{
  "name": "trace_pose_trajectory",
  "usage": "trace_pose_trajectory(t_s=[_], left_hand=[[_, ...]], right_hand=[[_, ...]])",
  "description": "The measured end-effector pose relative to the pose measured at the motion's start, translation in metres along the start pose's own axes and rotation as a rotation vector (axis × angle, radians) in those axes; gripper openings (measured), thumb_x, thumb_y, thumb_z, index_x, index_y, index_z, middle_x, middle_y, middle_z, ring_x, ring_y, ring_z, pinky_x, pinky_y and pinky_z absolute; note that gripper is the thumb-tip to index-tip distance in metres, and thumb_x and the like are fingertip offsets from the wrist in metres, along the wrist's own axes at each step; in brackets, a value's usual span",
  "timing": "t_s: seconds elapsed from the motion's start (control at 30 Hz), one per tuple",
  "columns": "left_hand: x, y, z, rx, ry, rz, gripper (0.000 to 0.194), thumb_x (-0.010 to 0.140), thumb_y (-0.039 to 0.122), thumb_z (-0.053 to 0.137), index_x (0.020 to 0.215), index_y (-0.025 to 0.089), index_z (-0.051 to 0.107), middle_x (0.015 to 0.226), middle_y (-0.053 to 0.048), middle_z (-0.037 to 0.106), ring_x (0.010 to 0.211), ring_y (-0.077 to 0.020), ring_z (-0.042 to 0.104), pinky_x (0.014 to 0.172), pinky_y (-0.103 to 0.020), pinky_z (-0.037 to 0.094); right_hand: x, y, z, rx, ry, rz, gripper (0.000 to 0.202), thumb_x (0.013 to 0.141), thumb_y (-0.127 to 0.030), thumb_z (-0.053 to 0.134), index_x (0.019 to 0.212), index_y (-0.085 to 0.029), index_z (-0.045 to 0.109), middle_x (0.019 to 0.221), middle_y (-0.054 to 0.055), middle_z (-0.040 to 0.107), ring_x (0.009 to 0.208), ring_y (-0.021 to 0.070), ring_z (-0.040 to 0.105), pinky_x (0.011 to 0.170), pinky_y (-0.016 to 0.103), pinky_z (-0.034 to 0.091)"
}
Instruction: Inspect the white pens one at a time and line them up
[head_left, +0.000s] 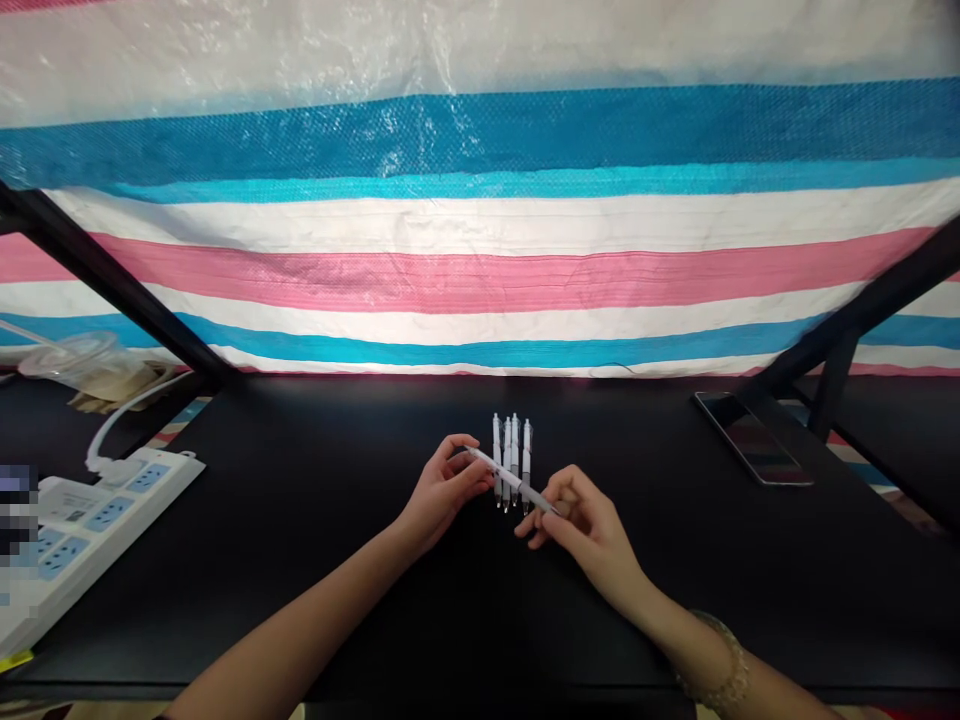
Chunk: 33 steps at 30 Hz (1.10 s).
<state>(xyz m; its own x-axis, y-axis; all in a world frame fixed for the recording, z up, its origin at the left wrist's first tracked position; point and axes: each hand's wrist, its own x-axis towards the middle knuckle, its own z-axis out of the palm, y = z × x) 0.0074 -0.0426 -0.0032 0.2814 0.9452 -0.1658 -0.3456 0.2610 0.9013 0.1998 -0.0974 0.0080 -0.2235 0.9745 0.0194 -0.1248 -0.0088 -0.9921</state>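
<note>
A white pen with a grey grip point(510, 478) is held slantwise between my two hands, above the black table. My left hand point(444, 488) pinches its upper left end between thumb and fingers. At the lower right end, by the grip and tip, my right hand point(581, 520) closes its thumb and fingers on the same pen. Just behind it, several similar white pens point(527, 437) lie side by side on the table, their tips towards me. The held pen and my left fingertips partly cover them.
On the left, a white power strip point(112, 530) with a plugged-in cable lies on the black table point(360, 640). A phone point(750, 438) rests at the right. Behind the table hangs a striped plastic sheet point(480, 280), with dark slanted frame bars point(120, 290) at both sides.
</note>
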Motion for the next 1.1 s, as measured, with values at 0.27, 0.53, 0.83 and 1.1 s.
trace_pose_trajectory(t_s=[0.27, 0.53, 0.83, 1.1], left_hand=[[-0.001, 0.010, -0.001, -0.083, -0.040, 0.016, 0.054, 0.076, 0.024, 0.073, 0.125, 0.024, 0.052, 0.086, -0.001, 0.063, 0.076, -0.0137, 0.063, 0.075, -0.029, 0.052], [-0.003, 0.008, -0.008, -0.077, -0.154, -0.169, 0.023, 0.077, 0.027, 0.073, 0.095, 0.013, 0.068, 0.088, -0.010, 0.072, 0.078, -0.0198, 0.070, 0.073, -0.029, 0.055], [-0.006, 0.012, -0.002, -0.011, -0.105, -0.179, 0.031, 0.067, 0.027, 0.082, 0.091, 0.010, 0.070, 0.080, -0.010, 0.074, 0.074, -0.0216, 0.072, 0.067, -0.028, 0.056], [-0.008, 0.012, 0.001, 0.005, -0.064, -0.157, 0.033, 0.063, 0.027, 0.084, 0.087, 0.010, 0.070, 0.078, -0.010, 0.075, 0.073, -0.0212, 0.072, 0.067, -0.028, 0.057]], right_hand=[[0.001, 0.008, 0.005, 0.400, -0.348, 0.432, 0.032, 0.082, -0.041, 0.063, 0.090, -0.021, 0.039, 0.076, 0.002, 0.063, 0.076, 0.0228, 0.069, 0.051, 0.026, 0.053], [-0.002, 0.015, 0.004, 0.561, -0.583, 0.676, 0.040, 0.087, -0.044, 0.057, 0.108, -0.010, 0.057, 0.071, 0.004, 0.062, 0.057, 0.0151, 0.066, 0.040, 0.018, 0.048], [-0.003, 0.026, 0.002, 0.463, -0.563, 0.697, 0.036, 0.079, -0.044, 0.064, 0.073, -0.009, 0.059, 0.051, 0.002, 0.061, 0.034, 0.0102, 0.056, 0.027, 0.013, 0.030], [-0.002, 0.020, 0.003, 0.397, -0.462, 0.736, 0.039, 0.070, -0.046, 0.070, 0.063, -0.010, 0.058, 0.046, 0.003, 0.060, 0.031, 0.0117, 0.055, 0.025, 0.014, 0.033]])
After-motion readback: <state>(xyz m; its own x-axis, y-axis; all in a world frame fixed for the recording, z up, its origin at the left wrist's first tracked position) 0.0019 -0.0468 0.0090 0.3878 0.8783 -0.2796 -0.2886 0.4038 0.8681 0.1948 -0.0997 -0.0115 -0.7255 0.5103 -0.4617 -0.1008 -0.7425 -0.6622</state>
